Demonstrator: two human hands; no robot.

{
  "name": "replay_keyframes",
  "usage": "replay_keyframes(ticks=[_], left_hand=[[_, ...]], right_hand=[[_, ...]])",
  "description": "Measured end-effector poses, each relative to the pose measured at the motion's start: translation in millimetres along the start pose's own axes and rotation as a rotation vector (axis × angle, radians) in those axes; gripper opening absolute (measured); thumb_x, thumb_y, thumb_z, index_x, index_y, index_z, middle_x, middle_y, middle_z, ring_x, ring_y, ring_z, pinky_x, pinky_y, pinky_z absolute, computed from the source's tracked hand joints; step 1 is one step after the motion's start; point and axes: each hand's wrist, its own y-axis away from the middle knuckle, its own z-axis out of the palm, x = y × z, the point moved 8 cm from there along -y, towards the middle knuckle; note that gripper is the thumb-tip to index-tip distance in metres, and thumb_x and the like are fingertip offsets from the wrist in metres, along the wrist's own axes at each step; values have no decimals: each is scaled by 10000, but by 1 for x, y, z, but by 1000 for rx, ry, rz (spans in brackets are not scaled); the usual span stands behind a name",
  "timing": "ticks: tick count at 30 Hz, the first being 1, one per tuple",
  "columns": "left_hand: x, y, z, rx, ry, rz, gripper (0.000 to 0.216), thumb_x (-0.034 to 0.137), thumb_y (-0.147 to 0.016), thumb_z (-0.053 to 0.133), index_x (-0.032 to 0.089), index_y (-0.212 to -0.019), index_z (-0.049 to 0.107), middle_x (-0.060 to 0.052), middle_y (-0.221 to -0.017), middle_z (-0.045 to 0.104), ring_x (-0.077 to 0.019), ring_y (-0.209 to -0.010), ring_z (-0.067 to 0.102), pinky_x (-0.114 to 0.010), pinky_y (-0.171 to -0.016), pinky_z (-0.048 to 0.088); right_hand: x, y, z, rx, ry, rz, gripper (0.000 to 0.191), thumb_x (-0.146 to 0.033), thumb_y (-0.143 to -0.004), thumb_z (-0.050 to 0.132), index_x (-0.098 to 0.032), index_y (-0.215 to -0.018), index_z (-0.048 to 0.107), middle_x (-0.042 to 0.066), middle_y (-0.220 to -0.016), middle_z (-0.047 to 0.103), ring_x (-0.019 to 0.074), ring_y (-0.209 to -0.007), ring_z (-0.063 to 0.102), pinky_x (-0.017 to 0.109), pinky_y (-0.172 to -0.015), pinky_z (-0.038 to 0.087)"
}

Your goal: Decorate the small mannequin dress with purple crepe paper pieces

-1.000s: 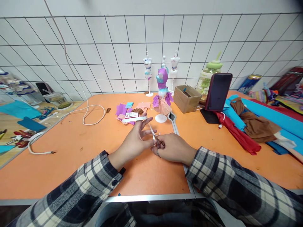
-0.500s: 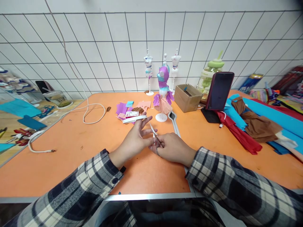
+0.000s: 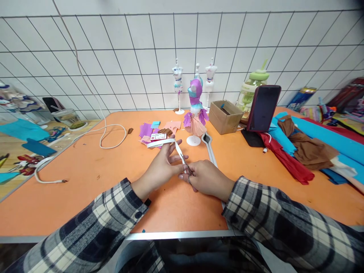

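Note:
My left hand (image 3: pixel 165 163) holds a white strip (image 3: pixel 179 151), pinched between thumb and finger while the other fingers stay spread. The strip loops over the fingers and trails left as a flat white band (image 3: pixel 160 143). Closed around small scissors (image 3: pixel 189 171), my right hand (image 3: pixel 206 176) meets the left fingertips, with the blades at the strip's lower end. Whether the blades touch the strip I cannot tell. Beyond the hands stands a small dress form (image 3: pixel 195 96) in a purple and blue top and a peach skirt with purple side ruffles.
Paper scraps (image 3: pixel 145 129) and a small labelled box (image 3: pixel 158 137) lie behind my left hand. Further right are a cardboard box (image 3: pixel 226 117), a phone (image 3: pixel 265 108) on a stand, a bottle (image 3: pixel 251 87) and coloured fabric (image 3: pixel 309 148). A white cable (image 3: pixel 113 147) curls at left.
The strip between my hands has turned from edge-on to show its wide face. My right fingers and the scissors have shifted slightly; the left hand has barely moved.

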Motion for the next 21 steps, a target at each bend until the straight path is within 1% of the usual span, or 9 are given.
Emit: replay_keyframes(ticks=[2,4,7,10,13,15,17,19,21], left_hand=[[0,0,0,1,3,-1,797,125,-700,778,316,-1380,410,-138,-1669,153,-264,-1131,634,-329,-710,599],[0,1,-1,3,6,6,785,137,-707,783,309,-1386,430,-135,-1651,221,-257,-1140,625,-364,-781,592],[4,0,-6,31,22,30,681,244,-771,773,290,-1387,485,-130,-1608,336,-258,-1165,612,-418,-894,555],[12,-2,-21,156,-56,100,526,425,-898,650,258,-1384,538,-130,-1493,515,-263,-1191,602,-432,-965,503],[22,-2,-33,262,-197,179,487,512,-944,556,223,-1332,613,-124,-1353,650,-259,-1199,600,-403,-994,465],[23,-1,-35,288,-224,184,490,546,-928,565,216,-1278,661,-119,-1303,687,-261,-1148,624,-372,-921,492],[24,1,-35,306,-228,186,485,570,-907,580,212,-1210,705,-114,-1288,699,-258,-1075,648,-337,-815,520],[26,4,-34,322,-245,211,468,577,-892,598,203,-1136,739,-112,-1278,705,-252,-1033,658,-311,-741,532],[28,5,-35,340,-251,224,460,582,-879,614,190,-1072,759,-118,-1246,719,-247,-1000,669,-298,-701,541]], right_hand=[[1,-1,-1,4,15,11,301,-407,-902,590,-203,-681,604,-14,-584,613,130,-580,535,261,-562,278],[5,-2,-5,32,44,42,327,-468,-883,602,-208,-686,577,-18,-611,609,129,-576,506,264,-547,262],[12,-2,-10,54,79,111,396,-565,-839,620,-211,-685,528,-18,-625,598,131,-566,481,268,-529,254],[12,-1,-12,40,102,131,398,-562,-820,638,-211,-670,524,-13,-611,589,137,-573,488,275,-525,261],[6,3,-14,17,76,134,390,-535,-811,659,-205,-642,539,-7,-602,601,133,-564,487,275,-514,276],[3,6,-7,-85,-67,167,390,-517,-824,658,-195,-633,549,0,-596,627,118,-533,495,259,-499,308],[0,11,9,-266,-331,229,410,-530,-854,627,-186,-646,545,7,-590,650,98,-467,488,234,-464,345],[-6,18,23,-450,-626,277,439,-572,-867,603,-180,-680,540,16,-605,676,84,-409,486,207,-411,357],[-11,22,32,-577,-847,310,467,-610,-876,575,-170,-719,551,33,-647,706,82,-395,522,182,-375,365]])
